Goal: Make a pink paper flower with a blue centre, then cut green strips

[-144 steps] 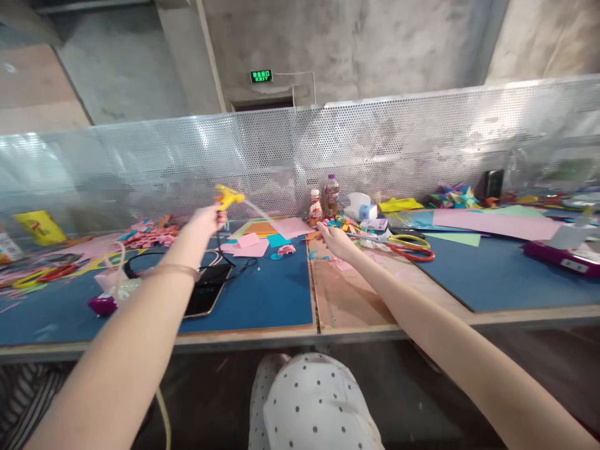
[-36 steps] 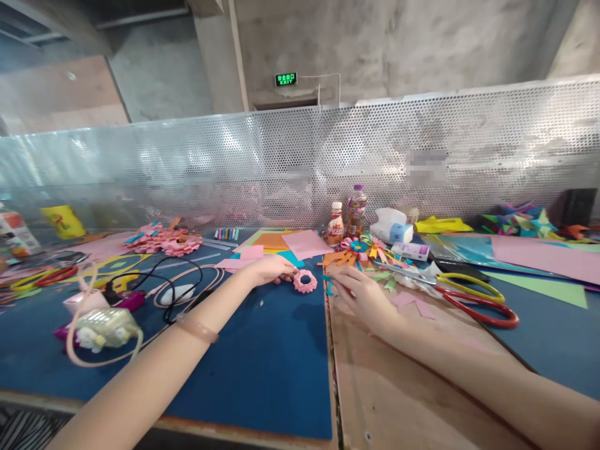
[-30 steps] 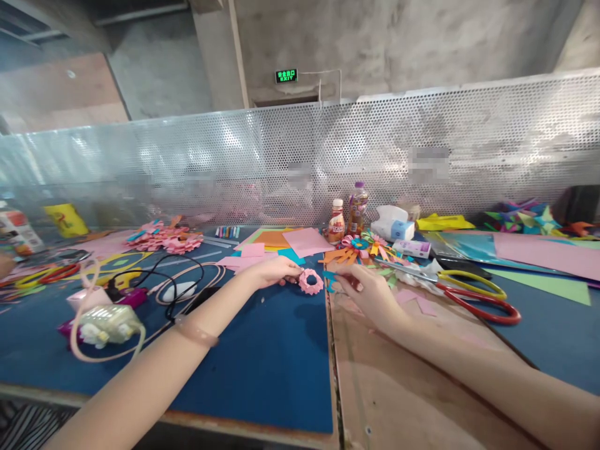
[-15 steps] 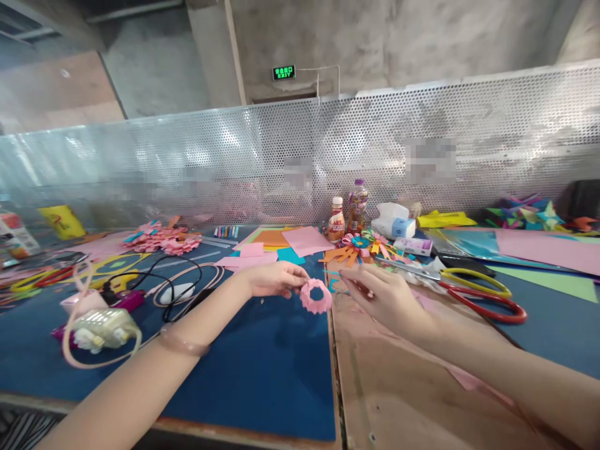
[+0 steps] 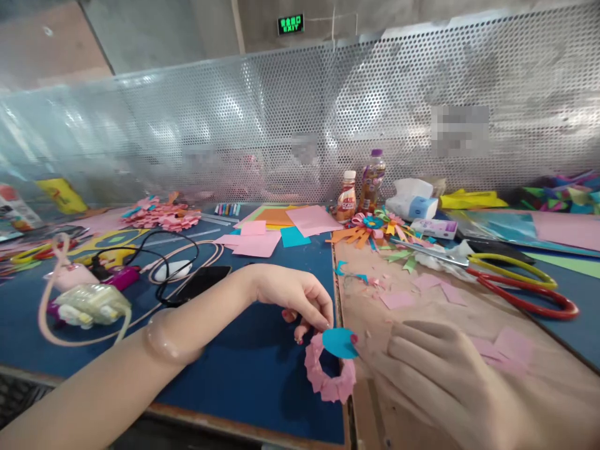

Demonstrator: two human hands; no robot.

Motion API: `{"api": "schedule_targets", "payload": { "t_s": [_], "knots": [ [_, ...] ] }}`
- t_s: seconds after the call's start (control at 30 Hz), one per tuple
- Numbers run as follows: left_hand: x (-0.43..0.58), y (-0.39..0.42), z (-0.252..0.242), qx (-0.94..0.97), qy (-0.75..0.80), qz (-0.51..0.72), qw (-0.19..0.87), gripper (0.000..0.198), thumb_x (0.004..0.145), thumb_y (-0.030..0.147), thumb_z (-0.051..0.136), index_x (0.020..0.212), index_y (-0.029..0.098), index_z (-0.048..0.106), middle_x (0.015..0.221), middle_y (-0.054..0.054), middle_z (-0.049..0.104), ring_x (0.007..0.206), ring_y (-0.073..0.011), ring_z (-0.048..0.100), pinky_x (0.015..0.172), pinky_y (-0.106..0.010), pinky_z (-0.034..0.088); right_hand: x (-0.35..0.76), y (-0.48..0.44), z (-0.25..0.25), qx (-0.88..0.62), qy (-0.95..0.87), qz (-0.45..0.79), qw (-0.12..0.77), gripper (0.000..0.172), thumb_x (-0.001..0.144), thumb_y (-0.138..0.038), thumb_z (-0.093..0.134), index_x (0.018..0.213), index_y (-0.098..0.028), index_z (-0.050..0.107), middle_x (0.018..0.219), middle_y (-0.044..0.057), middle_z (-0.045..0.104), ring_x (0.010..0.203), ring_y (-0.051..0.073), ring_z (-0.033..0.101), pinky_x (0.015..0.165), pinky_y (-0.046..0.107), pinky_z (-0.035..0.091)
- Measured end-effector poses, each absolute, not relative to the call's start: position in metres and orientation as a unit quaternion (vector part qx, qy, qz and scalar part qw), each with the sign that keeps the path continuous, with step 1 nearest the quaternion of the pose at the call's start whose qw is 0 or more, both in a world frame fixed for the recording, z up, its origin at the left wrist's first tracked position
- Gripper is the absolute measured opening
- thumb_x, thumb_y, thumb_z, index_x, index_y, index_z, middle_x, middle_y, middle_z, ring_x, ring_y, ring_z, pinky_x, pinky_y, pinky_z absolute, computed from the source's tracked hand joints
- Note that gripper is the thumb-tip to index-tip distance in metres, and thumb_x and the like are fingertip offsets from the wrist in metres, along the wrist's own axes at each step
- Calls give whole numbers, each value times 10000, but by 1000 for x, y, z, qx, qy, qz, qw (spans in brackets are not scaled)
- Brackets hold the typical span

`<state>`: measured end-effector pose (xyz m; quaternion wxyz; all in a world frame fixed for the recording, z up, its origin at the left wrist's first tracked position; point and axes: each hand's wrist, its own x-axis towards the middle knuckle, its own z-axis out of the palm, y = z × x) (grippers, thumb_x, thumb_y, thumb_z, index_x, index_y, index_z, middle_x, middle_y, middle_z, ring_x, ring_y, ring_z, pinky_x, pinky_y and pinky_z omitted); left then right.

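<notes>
Nearest to me, at the lower right, my right hand (image 5: 435, 369) keeps its fingers close together, fingertips on the edge of a blue disc (image 5: 340, 342). Just beyond it, my left hand (image 5: 297, 297) reaches in from the other side, its fingers narrowed on the upper rim of a pink ring (image 5: 332, 389). I see the ring hanging with its opening toward me, over the seam where the blue mat (image 5: 244, 387) meets the bare board (image 5: 379, 325). The disc overlaps the ring's upper right part; from this angle I cannot tell whether the two touch. Around my left forearm sits a bracelet (image 5: 163, 337). Past my right hand, pink scraps (image 5: 397, 300) lie on the board, with scissors (image 5: 443, 255) farther right, one handle red and one yellow, blades pointing left. Just beyond my left forearm I make out a phone (image 5: 204, 281) with a black cable (image 5: 162, 290) looping beside it. Farther back, sheets (image 5: 274, 217) of coloured paper overlap, with a mostly pink heap (image 5: 162, 215) to their left and two bottles (image 5: 347, 200) upright to their right, near the tissues (image 5: 412, 203). Behind these runs a perforated screen (image 5: 210, 119), and above it hangs a green exit sign (image 5: 290, 24).
</notes>
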<state>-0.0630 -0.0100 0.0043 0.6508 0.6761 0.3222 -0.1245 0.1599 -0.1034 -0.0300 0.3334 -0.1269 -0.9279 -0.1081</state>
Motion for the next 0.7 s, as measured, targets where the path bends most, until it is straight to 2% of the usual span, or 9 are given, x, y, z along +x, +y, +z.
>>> {"api": "schedule_targets", "payload": {
  "t_s": [0.23, 0.4, 0.53, 0.7],
  "knots": [
    [-61, -13, 8, 688, 338, -135, 628, 136, 755, 286, 651, 804, 160, 633, 676, 12, 622, 489, -54, 562, 363, -131, 283, 155, -107, -33, -109, -930, -163, 311, 294, 888, -79, 295, 947, -81, 583, 556, 31, 580, 498, 157, 510, 459, 309, 360],
    [-60, -13, 7, 688, 337, -138, 628, 134, 758, 288, 645, 799, 162, 630, 675, 21, 612, 482, -50, 559, 362, -134, 276, 154, -108, -34, -108, -935, -159, 297, 319, 872, -65, 283, 1008, -45, 571, 572, 43, 597, 485, 163, 523, 436, 313, 376],
    [-61, -12, 6, 691, 335, -136, 626, 142, 754, 297, 649, 803, 165, 630, 659, 26, 606, 477, -51, 557, 362, -134, 277, 152, -110, -33, -105, -942, -148, 283, 310, 850, -39, 293, 928, -69, 591, 574, 45, 595, 482, 151, 520, 431, 298, 378],
    [-61, -12, 7, 688, 337, -135, 628, 153, 750, 304, 652, 797, 161, 628, 666, 19, 614, 469, -53, 550, 356, -136, 273, 154, -111, -33, -105, -942, -171, 269, 327, 855, -35, 310, 1058, -18, 566, 583, 39, 595, 504, 157, 542, 450, 311, 398]
  ]
}}
